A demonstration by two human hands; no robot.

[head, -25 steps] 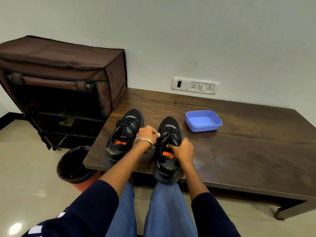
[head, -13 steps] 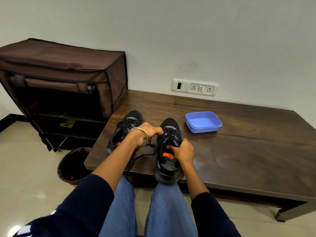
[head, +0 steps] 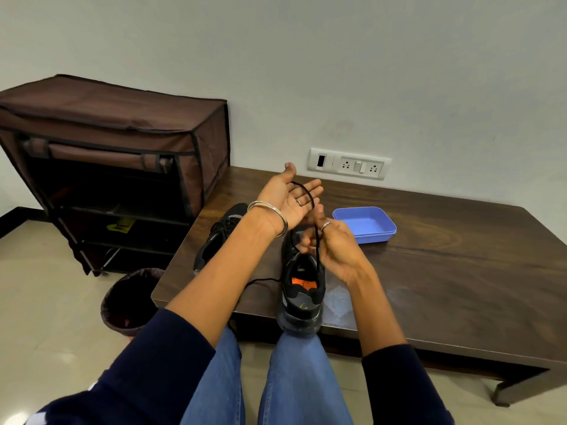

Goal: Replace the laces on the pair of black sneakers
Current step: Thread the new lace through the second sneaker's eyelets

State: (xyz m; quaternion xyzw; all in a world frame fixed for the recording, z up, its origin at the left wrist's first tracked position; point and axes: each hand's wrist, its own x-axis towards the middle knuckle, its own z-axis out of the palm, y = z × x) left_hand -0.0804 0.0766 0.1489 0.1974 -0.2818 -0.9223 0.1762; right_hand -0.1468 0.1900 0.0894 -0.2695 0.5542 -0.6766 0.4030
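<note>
Two black sneakers stand on the dark wooden table (head: 445,271) near its front edge. The right sneaker (head: 302,289) shows an orange insole; the left sneaker (head: 219,237) is partly hidden behind my left forearm. My left hand (head: 288,200) is raised above them, palm up with straight fingers, and a black lace (head: 310,196) loops over those fingers. My right hand (head: 334,246) pinches the same lace just above the right sneaker's tongue. The lace runs down into that shoe, and a loose end trails left across the table.
A blue plastic tray (head: 377,236) sits on the table behind my right hand. A brown fabric shoe rack (head: 107,167) stands left of the table, with a dark waste bin (head: 129,299) on the floor by the table's corner. A wall socket (head: 349,164) is behind.
My left hand left the shoe, rose and turned palm up with the lace drawn up over its fingers. My right hand lifted from the tongue and now pinches the lace.
</note>
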